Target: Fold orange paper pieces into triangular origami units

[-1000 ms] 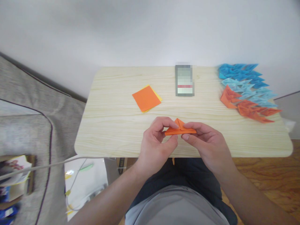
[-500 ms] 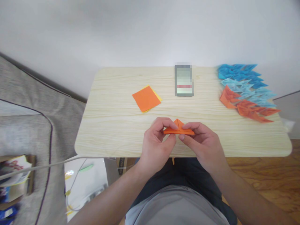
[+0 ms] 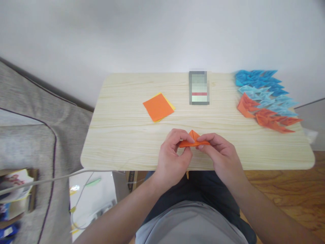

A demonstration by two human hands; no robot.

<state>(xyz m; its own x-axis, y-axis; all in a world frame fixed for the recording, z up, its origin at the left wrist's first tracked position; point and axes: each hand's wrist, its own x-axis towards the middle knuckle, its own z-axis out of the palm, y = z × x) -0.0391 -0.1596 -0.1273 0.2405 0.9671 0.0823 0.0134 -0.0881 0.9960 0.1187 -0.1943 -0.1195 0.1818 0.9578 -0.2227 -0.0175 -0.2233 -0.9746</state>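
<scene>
Between my two hands is a folded piece of orange origami paper, a low triangle with its peak pointing away from me and a folded strip along its near edge. My left hand pinches its left part between thumb and fingers. With thumb and forefinger, my right hand pinches the right part. Both hands are just above the near edge of the table, fingertips close together at the middle of the fold. Fingers cover some of the paper.
Orange square paper lies over yellow on the wooden table. A phone-like device, blurred out, lies at the back. Folded paper pieces in blue, light blue and orange sit in rows at right. A grey sofa stands left.
My left hand has shifted slightly to the right along the folded paper. The near strip looks thinner and a little tilted now. Both hands keep their pinch.
</scene>
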